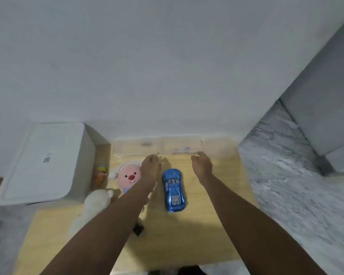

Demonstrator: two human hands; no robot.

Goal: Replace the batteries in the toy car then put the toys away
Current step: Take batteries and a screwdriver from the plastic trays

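A shiny blue toy car (174, 190) lies on the wooden table (207, 235), nose toward the wall, between my two forearms. Against the wall stands a clear plastic box (179, 146), with another clear box (133, 147) to its left. My left hand (149, 168) reaches the middle box's near left corner and my right hand (202, 164) its near right corner. Both have their fingers curled at the front edge; the frame is blurred. A pink plush toy (127, 177) and a white plush toy (96, 203) lie left of the car, partly under my left forearm.
A white lidded bin (42, 163) stands at the left of the table, with a small orange toy (101, 174) beside it. A small black object (138, 229) lies under my left forearm. A grey marbled surface (296, 185) borders the table on the right.
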